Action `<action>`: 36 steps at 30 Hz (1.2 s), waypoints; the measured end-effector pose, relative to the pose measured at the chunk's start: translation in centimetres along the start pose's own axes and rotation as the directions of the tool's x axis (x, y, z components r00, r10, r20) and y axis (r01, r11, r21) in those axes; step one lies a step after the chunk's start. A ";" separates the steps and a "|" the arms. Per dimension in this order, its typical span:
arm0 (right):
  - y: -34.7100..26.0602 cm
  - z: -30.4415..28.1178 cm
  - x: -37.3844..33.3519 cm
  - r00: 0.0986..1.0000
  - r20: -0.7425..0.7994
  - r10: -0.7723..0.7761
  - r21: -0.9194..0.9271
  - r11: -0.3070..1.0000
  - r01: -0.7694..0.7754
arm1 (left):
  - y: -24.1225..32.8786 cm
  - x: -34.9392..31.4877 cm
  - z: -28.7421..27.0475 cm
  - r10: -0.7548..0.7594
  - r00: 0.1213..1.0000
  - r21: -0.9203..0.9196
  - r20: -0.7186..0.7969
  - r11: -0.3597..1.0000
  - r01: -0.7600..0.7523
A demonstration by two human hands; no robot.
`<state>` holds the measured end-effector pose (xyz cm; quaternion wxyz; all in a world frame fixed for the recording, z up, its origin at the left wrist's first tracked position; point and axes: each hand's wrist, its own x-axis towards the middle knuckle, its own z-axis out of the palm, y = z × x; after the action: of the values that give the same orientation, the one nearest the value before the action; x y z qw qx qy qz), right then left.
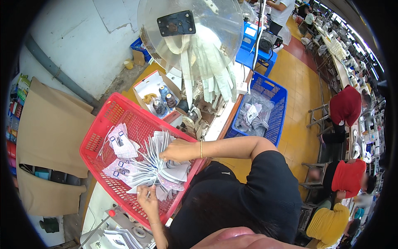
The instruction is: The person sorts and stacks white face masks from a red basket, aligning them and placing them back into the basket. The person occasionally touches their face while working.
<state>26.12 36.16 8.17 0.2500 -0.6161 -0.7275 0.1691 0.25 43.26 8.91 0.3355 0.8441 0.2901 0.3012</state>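
Note:
A red plastic basket [112, 108] holds a fanned-out bunch of pale, flat fabric pieces [141, 176], apparently strung together at the middle. My right hand [180, 150], with a gold bracelet at the wrist, reaches over the bunch, its fingers curled closed on the upper edges of the pieces. At the bunch's lower edge is my left hand [148, 201], fingers bent in by a thin strand; what they pinch is too small to make out. Patterned pieces with dark square shapes [120, 141] lie on the basket's left side.
A sewing machine [191, 122] stands beyond the basket, with pale strips hanging under a clear disc [224, 25]. Thread cones [170, 100] sit in an open box. To the right is a blue basket [280, 112] with bagged pieces. Several people sit along a bench at far right.

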 end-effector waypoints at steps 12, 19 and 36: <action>-2.6 1.7 2.4 0.915 0.398 0.067 0.917 -0.038 -0.396 | 0.3 3.6 2.1 -0.468 0.831 -0.694 0.300 0.491 0.527; -1.5 3.2 2.7 0.929 0.356 0.104 0.792 0.494 -0.359 | -0.8 2.6 1.8 -0.517 0.804 -0.590 0.292 0.565 0.577; -4.6 -0.3 4.3 1.000 0.003 -0.018 0.672 0.740 0.011 | 0.7 3.3 2.1 -0.292 0.943 -0.341 0.160 0.880 0.330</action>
<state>22.05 39.53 11.69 0.4530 -0.4780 -0.6238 0.4209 4.10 44.28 9.24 0.5441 0.7243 0.3434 0.2478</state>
